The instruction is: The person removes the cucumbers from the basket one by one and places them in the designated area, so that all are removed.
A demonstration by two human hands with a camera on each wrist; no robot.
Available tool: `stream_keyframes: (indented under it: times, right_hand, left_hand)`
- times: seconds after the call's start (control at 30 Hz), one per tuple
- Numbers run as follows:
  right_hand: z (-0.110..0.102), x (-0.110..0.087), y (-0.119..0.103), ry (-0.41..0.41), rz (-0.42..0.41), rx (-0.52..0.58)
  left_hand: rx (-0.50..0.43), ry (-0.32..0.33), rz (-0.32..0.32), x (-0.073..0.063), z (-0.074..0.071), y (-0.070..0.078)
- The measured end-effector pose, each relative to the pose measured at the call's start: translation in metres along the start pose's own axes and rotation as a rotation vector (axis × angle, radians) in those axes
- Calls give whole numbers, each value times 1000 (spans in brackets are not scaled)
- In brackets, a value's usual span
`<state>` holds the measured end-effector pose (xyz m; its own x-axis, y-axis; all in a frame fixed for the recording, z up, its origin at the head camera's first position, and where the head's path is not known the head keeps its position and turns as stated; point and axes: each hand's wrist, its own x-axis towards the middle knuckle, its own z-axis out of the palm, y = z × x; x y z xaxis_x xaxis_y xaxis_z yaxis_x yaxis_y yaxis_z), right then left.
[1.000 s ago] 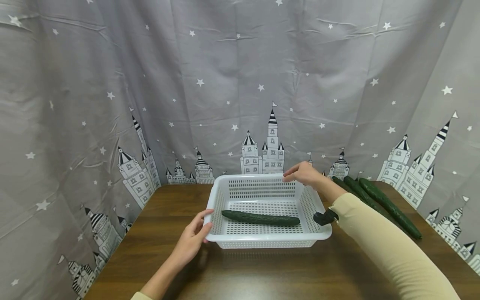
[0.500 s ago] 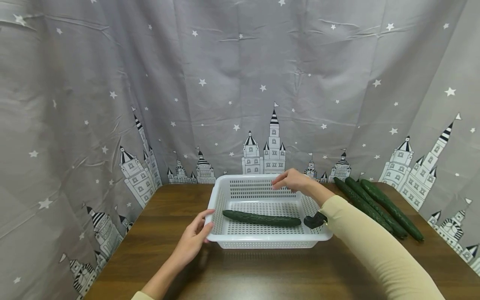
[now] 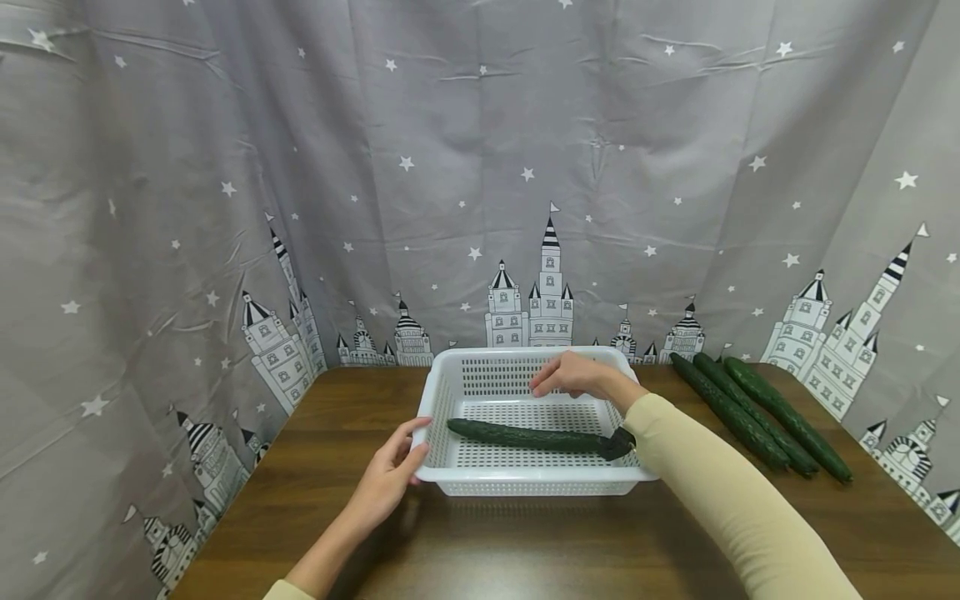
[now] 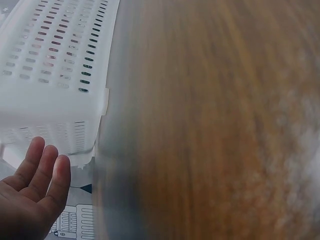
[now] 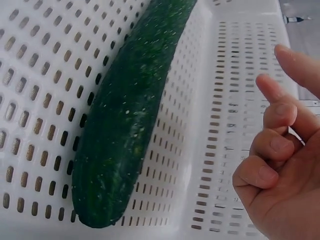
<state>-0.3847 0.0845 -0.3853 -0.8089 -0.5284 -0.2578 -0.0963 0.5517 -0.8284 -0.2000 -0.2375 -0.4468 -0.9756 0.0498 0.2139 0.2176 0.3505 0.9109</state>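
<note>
A white perforated plastic basket (image 3: 536, 475) stands on the table, and one long green cucumber (image 3: 517, 436) lies lengthwise in it. My left hand (image 3: 385, 481) holds the basket's left rim, with the thumb at the rim's edge; in the left wrist view, fingers (image 4: 44, 167) show against the outside below the rim. Over the basket, toward its back wall, is my right hand (image 3: 576, 374). Its fingers hang loosely curled with nothing between them, apart from the cucumber (image 5: 127, 115) in the right wrist view. A black wrist strap (image 3: 618, 444) overlaps the cucumber's right end in the head view.
Three more cucumbers (image 3: 765, 417) lie side by side on the brown wooden table (image 3: 540, 550), right of the basket and beyond my right forearm. A grey curtain (image 3: 480, 183) printed with stars and castles hangs behind the table.
My right hand has moved left and slightly down, from the basket's back right rim to over its inside. The left hand, basket and cucumbers have stayed in place.
</note>
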Motion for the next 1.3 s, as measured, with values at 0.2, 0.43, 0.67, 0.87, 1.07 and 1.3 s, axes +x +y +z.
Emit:
stream_keyframes:
  times: [0.2, 0.43, 0.67, 0.87, 1.07, 1.3]
  right_hand:
    - [6, 6, 6, -39, 10, -4]
    - [13, 10, 12, -92, 16, -22]
    - [19, 14, 14, -145, 9, -82]
    - [25, 17, 14, -187, 2, -94]
    - [28, 17, 15, -290, -3, -97]
    - [31, 14, 14, -283, 8, -177]
  left_hand:
    - [2, 3, -2, 1, 0, 1]
    - [-11, 5, 30, 0, 1, 4]
    - [-6, 10, 54, 0, 1, 5]
    - [-5, 13, 24, 0, 1, 4]
    - [-3, 6, -19, 0, 0, 3]
    - [4, 6, -13, 0, 0, 3]
